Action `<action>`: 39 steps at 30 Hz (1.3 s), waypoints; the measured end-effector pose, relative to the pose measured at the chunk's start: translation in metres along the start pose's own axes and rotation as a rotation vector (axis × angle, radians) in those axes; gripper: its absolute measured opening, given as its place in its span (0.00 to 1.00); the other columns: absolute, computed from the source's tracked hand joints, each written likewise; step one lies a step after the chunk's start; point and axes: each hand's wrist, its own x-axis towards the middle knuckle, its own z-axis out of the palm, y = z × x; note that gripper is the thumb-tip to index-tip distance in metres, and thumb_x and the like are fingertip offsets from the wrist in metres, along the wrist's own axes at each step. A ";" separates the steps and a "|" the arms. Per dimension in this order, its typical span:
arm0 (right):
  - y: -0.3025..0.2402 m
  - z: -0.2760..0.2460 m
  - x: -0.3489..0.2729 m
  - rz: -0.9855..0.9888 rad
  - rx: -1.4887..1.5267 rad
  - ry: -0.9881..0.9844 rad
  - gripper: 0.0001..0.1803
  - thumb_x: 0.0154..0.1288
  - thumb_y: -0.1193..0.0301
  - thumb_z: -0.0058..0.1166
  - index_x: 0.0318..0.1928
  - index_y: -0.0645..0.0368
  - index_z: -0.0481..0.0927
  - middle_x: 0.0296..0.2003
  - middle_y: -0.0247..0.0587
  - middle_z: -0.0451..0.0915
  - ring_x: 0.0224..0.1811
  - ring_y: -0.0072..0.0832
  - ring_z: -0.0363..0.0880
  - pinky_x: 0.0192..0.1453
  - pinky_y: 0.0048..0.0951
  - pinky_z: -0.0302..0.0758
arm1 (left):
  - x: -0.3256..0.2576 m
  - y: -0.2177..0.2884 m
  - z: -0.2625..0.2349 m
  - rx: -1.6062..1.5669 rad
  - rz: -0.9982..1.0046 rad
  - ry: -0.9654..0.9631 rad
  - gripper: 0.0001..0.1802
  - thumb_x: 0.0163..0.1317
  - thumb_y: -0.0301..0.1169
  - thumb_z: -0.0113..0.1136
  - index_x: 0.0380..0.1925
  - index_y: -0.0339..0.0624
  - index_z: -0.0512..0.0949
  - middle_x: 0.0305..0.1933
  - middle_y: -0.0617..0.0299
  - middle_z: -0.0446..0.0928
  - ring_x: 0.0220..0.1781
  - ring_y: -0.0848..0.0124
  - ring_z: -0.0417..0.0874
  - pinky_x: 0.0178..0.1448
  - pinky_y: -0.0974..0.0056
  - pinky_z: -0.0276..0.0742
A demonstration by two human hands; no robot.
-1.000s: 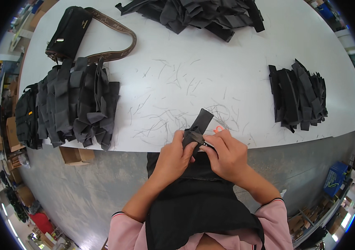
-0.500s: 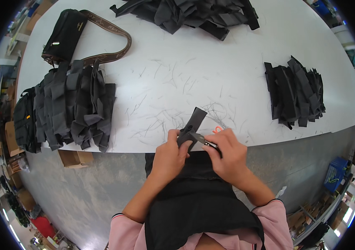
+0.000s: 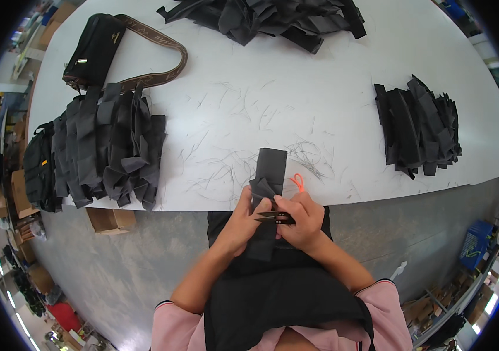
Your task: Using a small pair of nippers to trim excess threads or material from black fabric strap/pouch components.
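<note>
Between my hands, at the table's near edge, is a dark grey fabric strip with a folded piece at its middle. My left hand grips the strip from the left, thumb on top. In my right hand sits a pair of small dark thread snips, blades pointing left toward my left thumb. An orange cord loop shows just above the right knuckles. The right fingertips also touch the folded piece. The strip's lower end hangs over my black apron.
Loose thread bits lie across the white table. Stacked dark strips stand at left, another stack at right, and a heap at the far side. A black shoulder bag and a black backpack are left. A cardboard box is below.
The strip has turned more upright and come nearer to me. My right hand has moved down and left, and the snips now point left across the strip.
</note>
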 end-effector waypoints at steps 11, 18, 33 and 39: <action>0.000 -0.022 0.026 0.184 0.259 -0.295 0.17 0.41 0.84 0.57 0.37 0.58 0.79 0.23 0.37 0.76 0.19 0.27 0.73 0.24 0.23 0.68 | 0.002 0.012 -0.015 0.182 0.132 -0.147 0.25 0.63 0.30 0.57 0.56 0.33 0.61 0.43 0.56 0.75 0.37 0.71 0.81 0.44 0.68 0.77; -0.003 -0.021 0.043 0.382 0.126 -0.294 0.16 0.51 0.75 0.63 0.43 0.54 0.78 0.29 0.38 0.76 0.25 0.29 0.77 0.29 0.26 0.73 | 0.004 0.013 -0.016 0.049 -0.011 -0.088 0.26 0.62 0.27 0.57 0.59 0.33 0.62 0.45 0.57 0.75 0.40 0.73 0.79 0.48 0.68 0.76; -0.012 -0.028 0.050 0.056 -0.050 -0.458 0.13 0.46 0.73 0.63 0.36 0.55 0.79 0.28 0.33 0.72 0.22 0.31 0.73 0.23 0.30 0.67 | 0.003 0.015 -0.015 0.389 0.183 -0.040 0.16 0.63 0.25 0.55 0.49 0.32 0.69 0.35 0.61 0.79 0.34 0.76 0.82 0.40 0.71 0.76; -0.011 -0.027 0.045 0.121 0.056 -0.336 0.12 0.47 0.75 0.62 0.36 0.55 0.81 0.26 0.33 0.74 0.22 0.32 0.74 0.24 0.28 0.69 | 0.006 0.011 -0.018 0.300 0.070 -0.029 0.16 0.63 0.25 0.55 0.50 0.32 0.69 0.35 0.60 0.79 0.33 0.75 0.82 0.39 0.71 0.77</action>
